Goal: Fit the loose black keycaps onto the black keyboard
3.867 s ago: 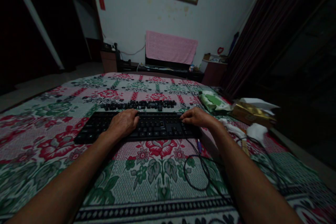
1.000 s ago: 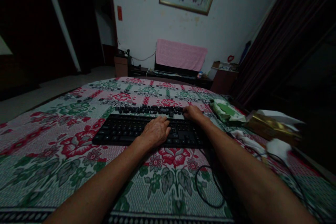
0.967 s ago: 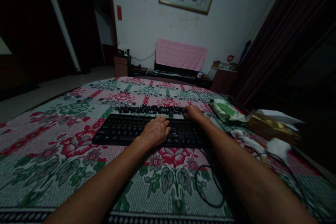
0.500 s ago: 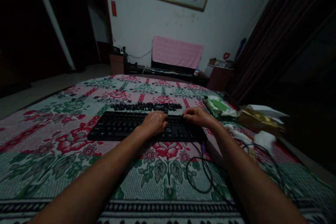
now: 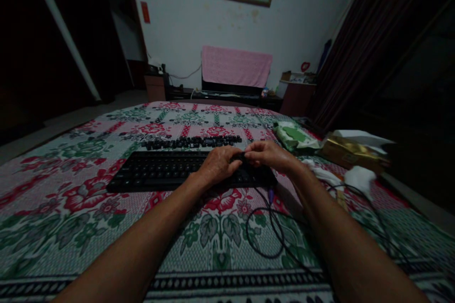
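A black keyboard lies on the flowered cloth, part of its keys hidden under my hands. My left hand is bent over the right half of the keyboard, fingertips and thumb drawn together. Close beside it, my right hand has its thumb and fingers pinched. Where the fingertips of both hands meet is a small dark piece that looks like a keycap. Several loose black keycaps form a long row just behind the keyboard.
A black cable with a purple plug coils in front. To the right are a green-and-white wipes pack, a gold tissue box and crumpled white material. A pink towel drapes a screen at the back.
My left hand has moved right, holding the small dark piece, and now meets my right hand's fingertips. The camera view has shifted slightly.
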`<state>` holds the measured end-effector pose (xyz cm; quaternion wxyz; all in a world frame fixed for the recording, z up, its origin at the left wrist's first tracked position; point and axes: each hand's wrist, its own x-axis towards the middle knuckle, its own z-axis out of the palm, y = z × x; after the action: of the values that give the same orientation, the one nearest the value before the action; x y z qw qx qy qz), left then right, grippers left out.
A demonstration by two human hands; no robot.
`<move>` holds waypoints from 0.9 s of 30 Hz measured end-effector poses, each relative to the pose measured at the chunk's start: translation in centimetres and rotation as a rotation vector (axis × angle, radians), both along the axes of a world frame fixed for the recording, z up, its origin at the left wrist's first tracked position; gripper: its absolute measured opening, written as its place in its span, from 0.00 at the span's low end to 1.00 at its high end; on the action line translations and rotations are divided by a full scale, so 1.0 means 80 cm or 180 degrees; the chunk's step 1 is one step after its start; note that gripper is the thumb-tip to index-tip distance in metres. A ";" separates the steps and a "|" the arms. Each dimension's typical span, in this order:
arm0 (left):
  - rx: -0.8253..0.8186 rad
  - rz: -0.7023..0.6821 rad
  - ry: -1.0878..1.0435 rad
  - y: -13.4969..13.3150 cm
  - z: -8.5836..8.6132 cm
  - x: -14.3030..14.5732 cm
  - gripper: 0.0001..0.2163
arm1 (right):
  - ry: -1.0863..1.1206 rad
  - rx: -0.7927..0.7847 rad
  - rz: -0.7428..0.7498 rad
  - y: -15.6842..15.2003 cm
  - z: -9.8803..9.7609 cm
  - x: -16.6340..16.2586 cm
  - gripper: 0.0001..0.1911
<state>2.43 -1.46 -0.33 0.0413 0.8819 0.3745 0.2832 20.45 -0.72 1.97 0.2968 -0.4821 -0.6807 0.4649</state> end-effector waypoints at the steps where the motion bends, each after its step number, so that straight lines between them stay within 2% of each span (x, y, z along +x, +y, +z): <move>1: -0.0005 -0.0013 -0.0004 -0.001 0.001 0.000 0.13 | -0.0019 0.0018 0.0038 -0.001 0.000 0.000 0.12; 10: -0.0108 0.0109 0.0091 0.001 0.002 -0.007 0.12 | -0.0169 0.0251 0.0264 0.001 -0.011 -0.006 0.15; 18: -0.0165 0.0287 0.0182 0.008 -0.010 -0.006 0.12 | -0.1290 0.1611 0.0146 0.005 -0.019 -0.010 0.11; 23: -0.0160 0.0396 0.0363 0.012 -0.013 0.000 0.13 | -0.1686 0.1962 0.0129 0.005 -0.019 -0.008 0.10; 27: -0.0028 0.0583 0.0514 0.012 -0.013 0.004 0.14 | -0.1758 0.2005 0.0007 0.006 -0.022 -0.009 0.10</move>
<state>2.71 -0.50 -1.34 -0.0112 0.8638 0.4569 0.2122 19.72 -0.24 0.19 0.2355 -0.4736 -0.8441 0.0876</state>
